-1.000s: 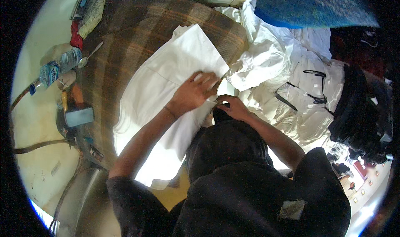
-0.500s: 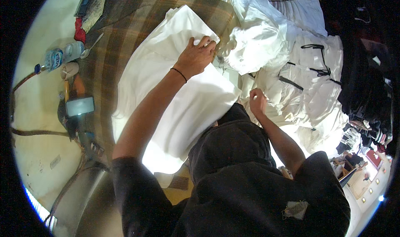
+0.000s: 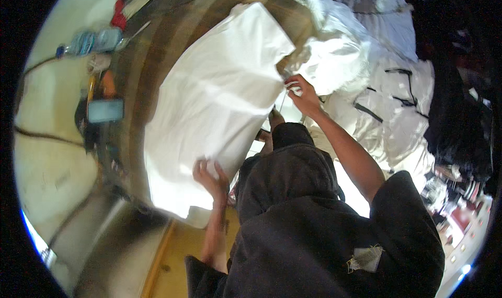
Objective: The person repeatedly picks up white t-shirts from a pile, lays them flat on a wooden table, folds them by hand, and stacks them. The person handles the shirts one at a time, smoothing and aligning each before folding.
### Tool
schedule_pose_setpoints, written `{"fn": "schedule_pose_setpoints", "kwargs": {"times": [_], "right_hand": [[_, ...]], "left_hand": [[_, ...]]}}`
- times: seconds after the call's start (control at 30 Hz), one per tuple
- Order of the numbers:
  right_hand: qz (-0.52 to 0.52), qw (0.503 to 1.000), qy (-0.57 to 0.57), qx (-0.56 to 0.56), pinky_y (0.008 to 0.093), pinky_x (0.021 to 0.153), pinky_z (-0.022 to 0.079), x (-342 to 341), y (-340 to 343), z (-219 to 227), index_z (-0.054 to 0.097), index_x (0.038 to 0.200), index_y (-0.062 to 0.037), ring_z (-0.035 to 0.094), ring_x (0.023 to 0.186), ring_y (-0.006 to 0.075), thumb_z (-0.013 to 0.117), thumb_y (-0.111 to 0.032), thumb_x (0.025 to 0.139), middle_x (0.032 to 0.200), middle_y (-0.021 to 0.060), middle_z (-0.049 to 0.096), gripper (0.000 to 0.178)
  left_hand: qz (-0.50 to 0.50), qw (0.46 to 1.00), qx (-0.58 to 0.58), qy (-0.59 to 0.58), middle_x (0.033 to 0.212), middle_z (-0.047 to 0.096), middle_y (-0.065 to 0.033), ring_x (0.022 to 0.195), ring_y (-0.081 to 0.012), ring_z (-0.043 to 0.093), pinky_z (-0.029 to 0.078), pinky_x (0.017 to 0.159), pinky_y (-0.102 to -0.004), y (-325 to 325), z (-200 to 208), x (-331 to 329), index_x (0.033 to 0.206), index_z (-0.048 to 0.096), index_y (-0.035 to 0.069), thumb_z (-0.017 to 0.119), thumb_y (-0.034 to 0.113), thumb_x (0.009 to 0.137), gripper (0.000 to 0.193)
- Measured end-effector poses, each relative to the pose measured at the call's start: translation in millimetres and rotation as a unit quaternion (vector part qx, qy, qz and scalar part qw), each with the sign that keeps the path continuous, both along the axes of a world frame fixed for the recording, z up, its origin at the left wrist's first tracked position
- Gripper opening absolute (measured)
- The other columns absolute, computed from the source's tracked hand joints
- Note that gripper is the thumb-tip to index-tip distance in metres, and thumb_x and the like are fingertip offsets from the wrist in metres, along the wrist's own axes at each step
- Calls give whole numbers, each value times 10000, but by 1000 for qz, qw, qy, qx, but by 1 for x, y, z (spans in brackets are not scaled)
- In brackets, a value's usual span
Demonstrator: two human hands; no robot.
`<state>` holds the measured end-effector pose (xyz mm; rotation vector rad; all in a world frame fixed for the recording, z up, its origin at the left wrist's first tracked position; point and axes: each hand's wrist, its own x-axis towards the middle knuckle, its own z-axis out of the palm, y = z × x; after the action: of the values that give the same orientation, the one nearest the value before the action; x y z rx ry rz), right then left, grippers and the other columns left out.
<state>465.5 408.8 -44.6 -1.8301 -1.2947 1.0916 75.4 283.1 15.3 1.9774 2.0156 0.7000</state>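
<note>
A white garment [image 3: 214,94] lies spread on a brown plaid blanket [image 3: 137,88]; its far end has a sleeve-like corner. My right hand [image 3: 304,96] is at the garment's right edge, fingers curled and pinched on the cloth there. Over the near part of the garment, my left hand [image 3: 212,178] rests low with its fingers apart, a little smeared by motion. Beside my right hand, a heap of shiny white fabric [image 3: 334,62] bunches up.
White garments with black cords [image 3: 387,109] are piled on the right, with dark clothes [image 3: 455,115] beyond. Along the left edge are a phone [image 3: 105,110], a water bottle [image 3: 82,43], a cup [image 3: 99,62] and a spoon [image 3: 137,32]. A cable [image 3: 49,136] crosses the pale surface.
My left hand has come back from the garment's far end to its near part. My right hand has moved forward and left onto the garment's edge. The garment's far right side has shifted.
</note>
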Motion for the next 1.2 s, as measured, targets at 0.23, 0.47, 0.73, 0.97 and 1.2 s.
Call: {"fn": "schedule_pose_setpoints", "kwargs": {"times": [0.23,0.47,0.73,0.97,1.2], "right_hand": [[-2,998,-47,-28,360,938,557,8,-22,-7,751,1083,-37,742,983,188,819,-250,981,1049,80,791,245],[141,985,-69,-73,372,907,555,28,-35,-6,719,1094,-8,748,998,233,822,-202,962,1030,104,792,256],[40,987,-111,-106,340,920,573,28,-45,-20,768,1152,-19,739,958,168,805,-183,983,1066,94,797,239],[-191,966,168,-40,370,837,581,29,22,25,664,1348,-47,745,996,223,579,-525,1112,1124,106,764,540],[-123,984,93,-85,325,741,564,56,73,41,633,1183,-85,732,873,169,726,-348,1073,1000,44,701,300]], "left_hand": [[417,862,-131,-259,858,666,-128,795,-240,611,508,783,-389,-223,-25,-63,986,675,-17,732,186,1038,218],[523,815,-96,-232,1000,761,-135,941,-232,700,561,870,-382,-238,-44,-45,1013,675,-38,744,136,1016,187],[430,882,-154,-114,1079,705,-179,1010,-356,667,518,926,-473,-269,-49,-52,1103,655,-59,703,156,1036,230],[371,928,-6,-17,1263,596,-240,1204,-409,575,424,1106,-526,-171,-28,-50,1283,599,-41,695,182,1010,365],[141,981,-5,131,1655,483,-168,1528,-389,412,306,1271,-530,54,-31,-109,1515,547,29,656,213,1057,505]]}}
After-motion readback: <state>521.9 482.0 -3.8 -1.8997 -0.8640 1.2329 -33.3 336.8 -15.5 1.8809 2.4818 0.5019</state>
